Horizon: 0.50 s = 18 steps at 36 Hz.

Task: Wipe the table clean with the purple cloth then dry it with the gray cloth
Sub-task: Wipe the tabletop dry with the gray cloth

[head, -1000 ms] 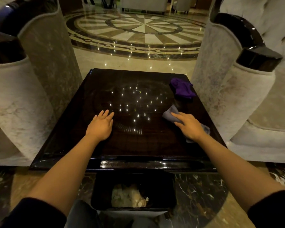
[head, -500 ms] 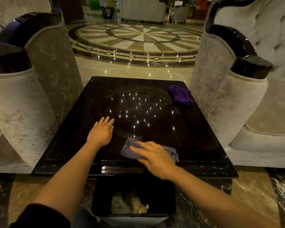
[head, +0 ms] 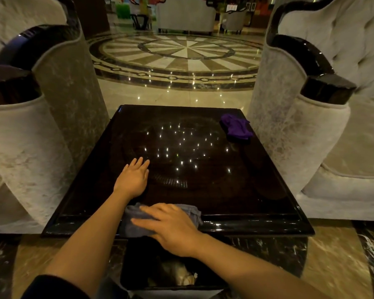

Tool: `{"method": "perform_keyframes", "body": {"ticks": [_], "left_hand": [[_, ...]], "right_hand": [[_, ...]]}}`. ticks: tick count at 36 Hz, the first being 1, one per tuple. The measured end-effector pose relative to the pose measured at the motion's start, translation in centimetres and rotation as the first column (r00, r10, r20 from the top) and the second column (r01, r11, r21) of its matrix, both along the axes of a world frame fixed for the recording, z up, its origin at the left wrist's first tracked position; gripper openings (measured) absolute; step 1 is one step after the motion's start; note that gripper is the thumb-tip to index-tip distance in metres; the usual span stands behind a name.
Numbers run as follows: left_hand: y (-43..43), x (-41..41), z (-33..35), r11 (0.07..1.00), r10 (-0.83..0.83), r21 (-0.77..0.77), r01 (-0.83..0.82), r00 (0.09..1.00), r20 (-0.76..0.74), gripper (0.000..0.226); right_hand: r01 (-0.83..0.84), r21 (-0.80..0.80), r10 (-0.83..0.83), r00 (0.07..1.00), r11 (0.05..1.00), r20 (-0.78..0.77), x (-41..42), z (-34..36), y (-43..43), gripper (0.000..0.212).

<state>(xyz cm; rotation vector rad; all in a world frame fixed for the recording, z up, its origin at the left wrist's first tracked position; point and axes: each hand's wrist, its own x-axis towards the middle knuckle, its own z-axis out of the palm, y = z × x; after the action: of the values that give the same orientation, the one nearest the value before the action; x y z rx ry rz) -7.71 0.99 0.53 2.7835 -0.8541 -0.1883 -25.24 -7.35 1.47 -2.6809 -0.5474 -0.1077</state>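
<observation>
A glossy dark square table (head: 235, 182) stands between two armchairs. My right hand (head: 171, 225) presses flat on the gray cloth (head: 132, 221) at the table's near edge, and part of the cloth hangs over the rim. Flat on the tabletop, left of centre, rests my left hand (head: 133, 178), fingers together and holding nothing. The purple cloth (head: 235, 128) lies crumpled at the far right corner, away from both hands.
Pale upholstered armchairs with dark wooden arm caps flank the table, one on the left (head: 41, 130) and one on the right (head: 311, 126). A black waste bin (head: 173, 270) with crumpled paper sits under the near edge. Polished marble floor stretches beyond.
My right hand has swept the gray cloth from the table's right side toward me and leftward to the near edge. The left hand has stayed in place. The camera has tilted up slightly.
</observation>
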Motion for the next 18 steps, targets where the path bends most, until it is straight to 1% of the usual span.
{"method": "perform_keyframes", "body": {"ticks": [2,8,11,14,15,18], "left_hand": [[0.0,0.0,0.0,1.000,-0.002,0.005,0.002,1.000,0.005,0.047],[0.1,-0.1,0.0,1.000,-0.005,0.012,0.005,1.000,-0.001,0.047],[-0.1,0.1,0.1,1.000,0.002,0.024,-0.002,1.000,0.003,0.047],[0.1,0.3,0.2,0.995,-0.026,0.099,0.027,1.000,-0.014,0.051],[0.1,0.3,0.2,0.995,-0.032,0.095,0.034,0.999,-0.018,0.052],[0.2,0.0,0.2,1.000,-0.001,0.015,0.001,1.000,-0.013,0.048]], "right_hand": [[-0.043,-0.013,0.043,0.999,0.999,-0.018,0.2,0.1,-0.1,0.044],[-0.082,0.098,0.088,0.994,0.992,-0.069,0.6,1.3,-1.1,0.042],[-0.021,0.155,0.024,1.000,0.988,-0.021,0.9,2.7,-2.3,0.039],[0.077,0.189,-0.085,0.996,0.979,0.032,1.5,4.2,-4.4,0.038],[0.114,0.183,-0.122,0.992,0.976,0.034,1.8,4.5,-5.3,0.039],[0.216,0.182,-0.225,0.974,0.959,0.030,2.6,5.0,-8.2,0.043]]}}
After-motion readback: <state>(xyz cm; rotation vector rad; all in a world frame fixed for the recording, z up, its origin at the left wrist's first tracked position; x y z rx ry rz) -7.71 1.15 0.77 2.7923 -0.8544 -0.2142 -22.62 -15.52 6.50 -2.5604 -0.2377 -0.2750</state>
